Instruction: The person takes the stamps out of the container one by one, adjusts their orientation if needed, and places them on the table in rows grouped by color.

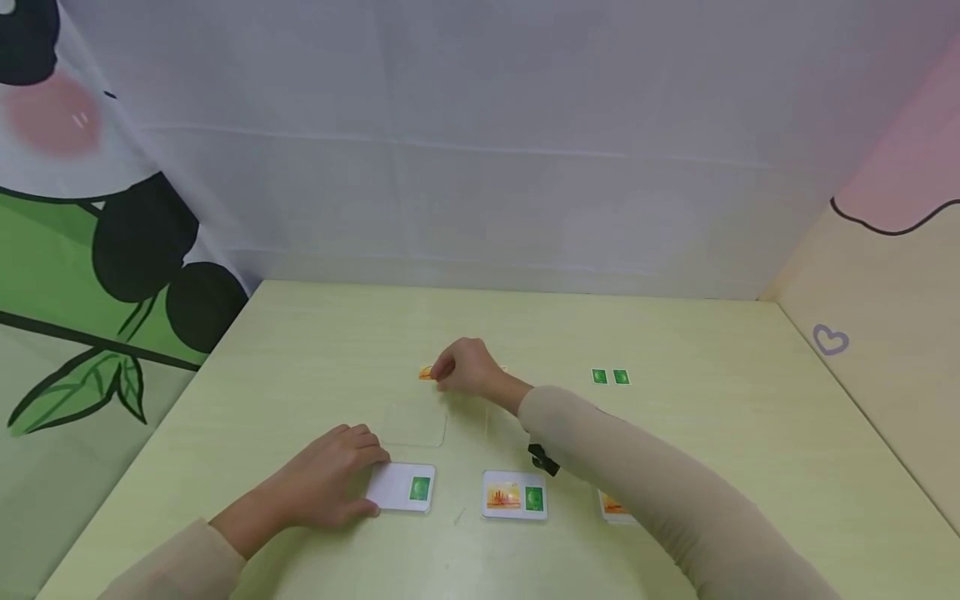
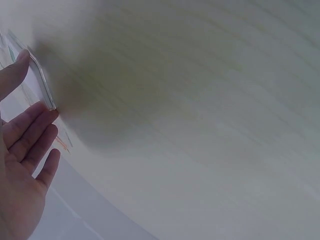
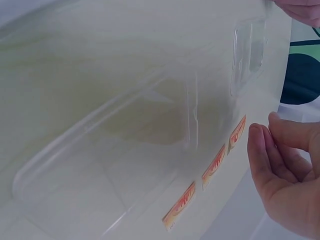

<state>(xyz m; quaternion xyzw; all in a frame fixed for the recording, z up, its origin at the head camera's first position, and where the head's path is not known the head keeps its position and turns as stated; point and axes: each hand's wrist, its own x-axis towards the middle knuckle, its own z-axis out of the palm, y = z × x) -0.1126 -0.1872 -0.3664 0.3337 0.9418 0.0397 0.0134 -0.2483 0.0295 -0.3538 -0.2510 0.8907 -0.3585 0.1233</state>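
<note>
Step looks like the right hand [image 1: 467, 368] going for the leftmost orange piece [image 1: 426, 373], which lies on the far part of the table [image 1: 690, 350]; its fingers are bent and the tips drawn close together at the piece, but can't tell if anything is pinched. Left hand [image 1: 330, 479] has thumb and fingers at opposite edges of the left white card [image 1: 392, 483], gripping its left end. To do this well: take the piece by its edges with the fingertips, since it's thin and flat and probably hard to lift (a nail under one corner should help), keep its picture uncovered, and let the left hand's hold stay light and steady so the card doesn't slide. Head view alone gives the layout: two green pieces [image 1: 611, 377] over to the right, middle white card [image 1: 514, 495] bearing orange and green, right card [image 1: 611, 507] mostly behind the sleeve [image 1: 637, 467]. Right wrist view adds what the arm blocks: three orange pieces in a row, plus the large clear tray [image 3: 97, 122] and smaller clear tray [image 3: 242, 60], only faint outlines from above. Left wrist view shows the thumb right on the gripped card's edge.
</note>
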